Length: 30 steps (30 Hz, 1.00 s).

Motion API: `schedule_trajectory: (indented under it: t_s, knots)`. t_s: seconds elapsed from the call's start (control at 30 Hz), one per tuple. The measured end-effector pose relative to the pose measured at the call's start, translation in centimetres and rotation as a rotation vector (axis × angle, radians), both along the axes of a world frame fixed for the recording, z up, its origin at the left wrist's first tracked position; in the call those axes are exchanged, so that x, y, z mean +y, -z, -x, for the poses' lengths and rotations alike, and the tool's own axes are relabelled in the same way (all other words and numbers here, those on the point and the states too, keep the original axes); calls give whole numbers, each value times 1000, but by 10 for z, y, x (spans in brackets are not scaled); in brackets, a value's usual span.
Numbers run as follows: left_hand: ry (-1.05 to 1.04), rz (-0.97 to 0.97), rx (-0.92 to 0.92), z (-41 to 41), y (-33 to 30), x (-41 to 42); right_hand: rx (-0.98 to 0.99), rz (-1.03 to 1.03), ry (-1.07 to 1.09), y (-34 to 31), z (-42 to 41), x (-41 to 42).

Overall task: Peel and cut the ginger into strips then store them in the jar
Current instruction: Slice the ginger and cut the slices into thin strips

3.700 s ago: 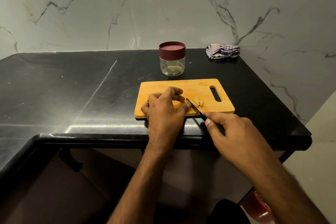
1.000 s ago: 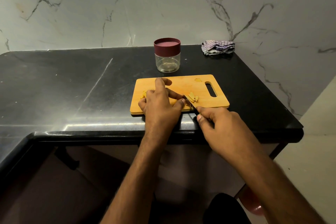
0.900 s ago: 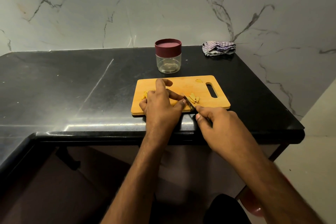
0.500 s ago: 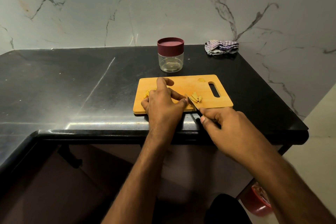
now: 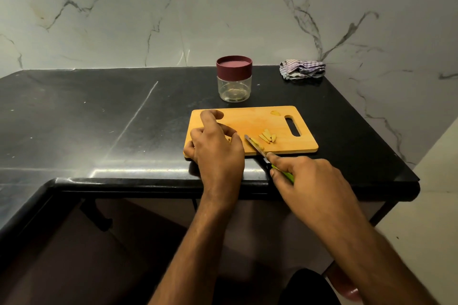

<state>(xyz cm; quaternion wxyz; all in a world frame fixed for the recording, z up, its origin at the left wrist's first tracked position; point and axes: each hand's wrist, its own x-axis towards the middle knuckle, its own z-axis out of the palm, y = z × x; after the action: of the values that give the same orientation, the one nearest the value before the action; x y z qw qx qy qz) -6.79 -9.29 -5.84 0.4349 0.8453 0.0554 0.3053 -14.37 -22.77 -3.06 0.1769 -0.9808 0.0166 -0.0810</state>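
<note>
Left hand (image 5: 218,148): fingers curled on the cutting board (image 5: 292,148), grip hidden, cannot tell.
Right hand (image 5: 309,181): closed around the knife (image 5: 257,147).
Ginger strips (image 5: 268,135): beside the blade.

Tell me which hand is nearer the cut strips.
Right. The right hand holds the knife, whose blade lies just left of the strips. The left hand rests farther left on the board.

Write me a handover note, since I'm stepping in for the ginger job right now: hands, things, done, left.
Left hand: curled over the ginger on the cutting board.
Right hand: grips the knife, blade on the board.
Cut strips lie near the board's handle slot.
Jar: behind the board, lid on, looks empty.
Done: some strips cut.
Left: finish cutting, open jar, store strips.
</note>
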Motion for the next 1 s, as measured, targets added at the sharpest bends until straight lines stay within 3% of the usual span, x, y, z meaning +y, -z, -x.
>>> schedule_trajectory:
  t_s: [0.53, 0.77, 1.0]
  knots:
    - [-1, 28, 143, -9, 5, 3, -82, -71, 16, 1, -16, 5]
    - [176, -152, 109, -3, -5, 5, -53, -38, -28, 1, -15, 2]
    - [114, -222, 227, -4, -7, 4, -33, -22, -46, 1, -11, -3]
